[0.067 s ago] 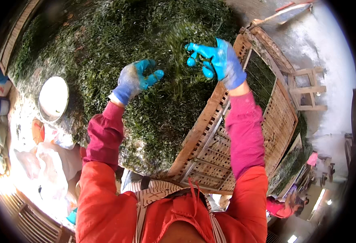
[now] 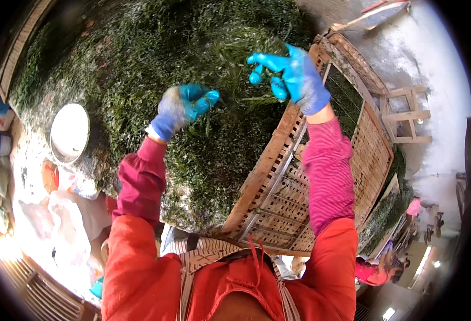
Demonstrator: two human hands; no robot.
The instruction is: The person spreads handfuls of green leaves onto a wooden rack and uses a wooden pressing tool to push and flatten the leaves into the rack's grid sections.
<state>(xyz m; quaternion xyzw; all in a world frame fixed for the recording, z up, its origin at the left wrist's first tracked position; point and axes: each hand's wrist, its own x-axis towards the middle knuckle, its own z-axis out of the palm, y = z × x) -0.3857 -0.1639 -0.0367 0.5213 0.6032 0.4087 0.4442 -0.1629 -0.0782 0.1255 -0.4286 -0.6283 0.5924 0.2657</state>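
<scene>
A broad heap of dark green leaves (image 2: 155, 48) spreads beneath both my hands. My left hand (image 2: 184, 104), in a blue and white glove with bright blue fingers, is held over the heap. Its fingers are curled in toward the thumb, and a few leaf strands hang below them. To the right, my right hand (image 2: 294, 77), gloved alike, is raised with its fingers spread apart and bent. Blurred loose leaves (image 2: 243, 53) lie in the gap between the two hands. My right wrist is above the edge of a wooden slatted frame (image 2: 321, 198).
A round white basin (image 2: 70, 132) stands left of the heap, with white plastic bags (image 2: 69, 214) nearer me. Right of the frame is a small wooden stool (image 2: 407, 115). Another person in red (image 2: 374, 273) is at the lower right.
My left fingers have curled closer to the thumb, and the hand has shifted slightly right and down. My right hand has moved slightly right. The blurred leaves between them have shifted.
</scene>
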